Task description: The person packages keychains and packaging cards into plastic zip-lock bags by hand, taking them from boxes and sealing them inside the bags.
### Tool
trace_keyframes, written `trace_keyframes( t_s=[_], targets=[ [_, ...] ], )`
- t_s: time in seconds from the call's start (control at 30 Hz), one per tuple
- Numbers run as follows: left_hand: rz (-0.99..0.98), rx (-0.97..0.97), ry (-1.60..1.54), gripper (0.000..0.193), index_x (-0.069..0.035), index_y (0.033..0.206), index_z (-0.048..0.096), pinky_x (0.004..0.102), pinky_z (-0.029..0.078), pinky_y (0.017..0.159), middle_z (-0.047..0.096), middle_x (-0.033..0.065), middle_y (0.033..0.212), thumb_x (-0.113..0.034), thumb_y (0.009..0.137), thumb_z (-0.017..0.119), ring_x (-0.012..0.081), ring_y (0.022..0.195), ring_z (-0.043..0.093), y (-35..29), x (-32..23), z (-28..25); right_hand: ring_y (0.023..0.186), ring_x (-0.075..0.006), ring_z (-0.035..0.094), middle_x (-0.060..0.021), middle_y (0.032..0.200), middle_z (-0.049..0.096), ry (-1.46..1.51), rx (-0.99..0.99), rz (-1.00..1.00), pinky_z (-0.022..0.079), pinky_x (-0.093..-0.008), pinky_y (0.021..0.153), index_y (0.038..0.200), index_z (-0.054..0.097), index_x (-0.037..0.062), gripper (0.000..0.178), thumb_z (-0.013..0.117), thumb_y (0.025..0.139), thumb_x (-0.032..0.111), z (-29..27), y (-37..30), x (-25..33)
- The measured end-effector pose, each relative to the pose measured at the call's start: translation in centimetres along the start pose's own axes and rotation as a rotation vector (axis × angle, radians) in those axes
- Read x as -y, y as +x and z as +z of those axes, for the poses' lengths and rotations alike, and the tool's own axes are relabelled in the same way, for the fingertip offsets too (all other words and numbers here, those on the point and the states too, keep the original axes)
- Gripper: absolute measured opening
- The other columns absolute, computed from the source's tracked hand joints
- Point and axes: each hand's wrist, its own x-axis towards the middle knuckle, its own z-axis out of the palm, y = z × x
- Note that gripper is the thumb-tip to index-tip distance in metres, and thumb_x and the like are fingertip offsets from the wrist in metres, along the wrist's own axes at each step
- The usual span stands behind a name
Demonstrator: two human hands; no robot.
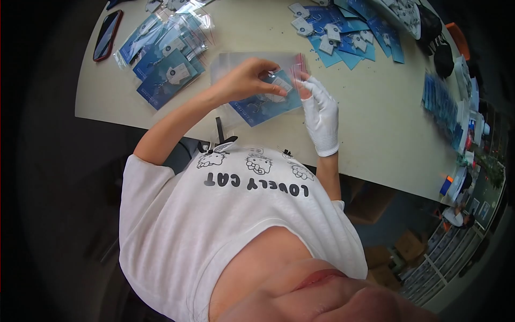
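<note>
My bare left hand [249, 78] is closed on a blue card [249, 114], thumb lying across its front. A white round tag with a metal ring is attached to the card. My right hand [321, 110], in a white glove with bare fingertips showing, pinches a clear plastic bag [296, 77] at the card's right end. How far the card sits inside that bag is hard to make out. Under both hands lies a larger clear sheet or bag [222, 63], with a red strip [301, 63] at its right edge.
Bagged blue cards [166, 70] are piled at the left, near a phone [108, 35]. Loose cards with white tags [332, 33] lie at the back right, beside a container of white tags [403, 13]. A row of blue packets [442, 107] stands near the right edge of the table [381, 118].
</note>
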Motion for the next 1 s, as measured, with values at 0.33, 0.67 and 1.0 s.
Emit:
trace_keyframes(
  t_s=[0.33,0.67,1.0],
  targets=[
    [0.165,-0.122,-0.16,0.041,-0.001,0.108,0.059,0.0234,0.042,0.064,0.059,0.0011,0.08,-0.015,0.075,0.078,0.0069,0.07,0.049,-2.9,-0.8,-1.9,0.108,-0.0244,0.057,-0.0116,0.12,0.06,0.08,0.105,-0.223,0.047,-0.0353,0.091,0.119,0.06,0.0052,0.035,0.064,0.088,0.021,-1.7,1.7,-0.8],
    [0.152,-0.788,1.173,0.046,-0.005,0.116,0.056,0.0354,0.044,0.085,0.061,0.0123,0.104,-0.012,0.075,0.073,0.0279,0.098,0.057,-7.0,-0.3,-8.5,0.11,-0.0314,0.059,-0.0163,0.12,0.061,-0.693,-0.334,0.31,0.045,-0.0388,0.093,0.122,0.058,0.0039,0.077,0.069,0.07,0.059,-17.5,19.7,-16.1],
    [0.141,-0.376,1.022,0.05,-0.004,0.109,0.05,0.0369,0.04,0.078,0.05,0.0103,0.098,-0.027,0.072,0.074,0.0268,0.094,0.049,-2.3,0.1,4.3,0.103,-0.0224,0.062,-0.0132,0.115,0.064,-0.592,-0.015,0.554,0.044,-0.0296,0.092,0.114,0.065,-0.0001,0.066,0.082,0.064,0.039,-17.7,23.6,-15.7]
  ],
)
